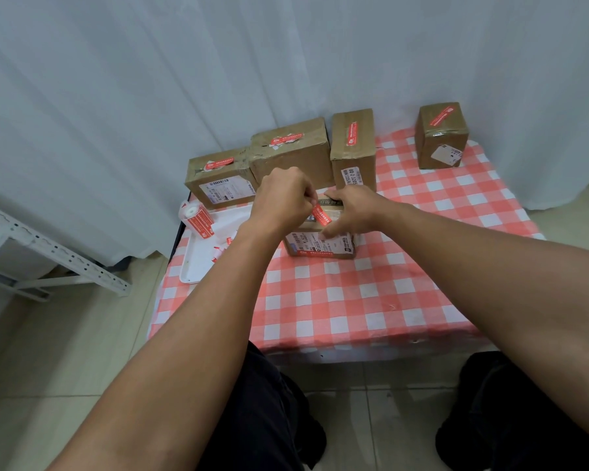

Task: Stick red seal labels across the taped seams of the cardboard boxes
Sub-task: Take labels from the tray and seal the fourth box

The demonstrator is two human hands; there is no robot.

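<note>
A small cardboard box with a white shipping label on its front stands in the middle of the checked table. A red seal label lies across its top. My left hand pinches the label's upper end. My right hand rests on the box top, one fingertip pressing near the label's lower end. Most of the box top is hidden by both hands.
Three boxes with red seals stand in a row at the back. Another sealed box stands far right. A white tray at the left holds a label roll and backing scraps. A metal rack stands on the floor at left.
</note>
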